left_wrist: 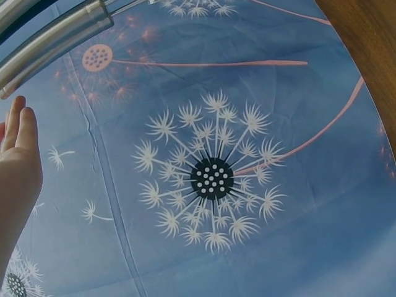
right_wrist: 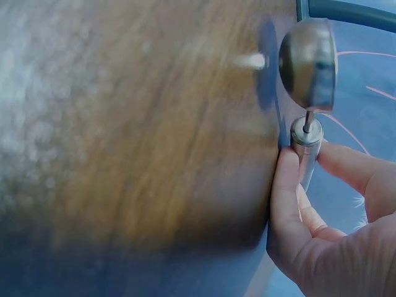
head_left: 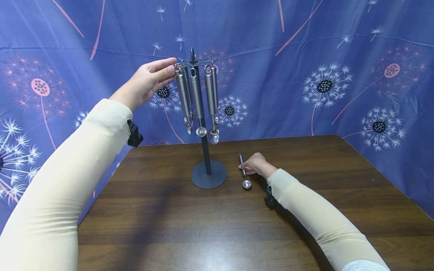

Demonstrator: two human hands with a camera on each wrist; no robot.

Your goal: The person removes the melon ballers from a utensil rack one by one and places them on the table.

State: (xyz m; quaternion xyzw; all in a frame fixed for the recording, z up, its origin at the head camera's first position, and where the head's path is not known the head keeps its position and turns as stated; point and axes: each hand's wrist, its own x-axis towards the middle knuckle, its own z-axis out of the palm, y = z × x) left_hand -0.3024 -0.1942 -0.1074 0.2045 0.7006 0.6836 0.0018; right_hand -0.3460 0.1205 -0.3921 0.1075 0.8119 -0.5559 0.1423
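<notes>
A black stand [head_left: 205, 150] with a round base carries several steel-handled utensils [head_left: 196, 94] on hooks around its top ring. My left hand [head_left: 149, 81] is raised at the ring's left side, fingers mostly straight, fingertips by the top of the leftmost hanging handle [head_left: 182, 90]. In the left wrist view, those fingers [left_wrist: 26, 133] lie close to a metal handle end [left_wrist: 55, 46]; whether they touch it I cannot tell. To the right of the base, my right hand [head_left: 256, 164] pinches the handle of a steel melon baller [right_wrist: 307, 65], its round bowl pointing toward me.
The brown wooden table [head_left: 162, 226] extends around the stand's base. Behind it hangs a blue cloth [head_left: 271, 86] with dandelion prints. A black wrist camera [head_left: 134, 134] sits on the left sleeve, another [head_left: 269, 197] on the right.
</notes>
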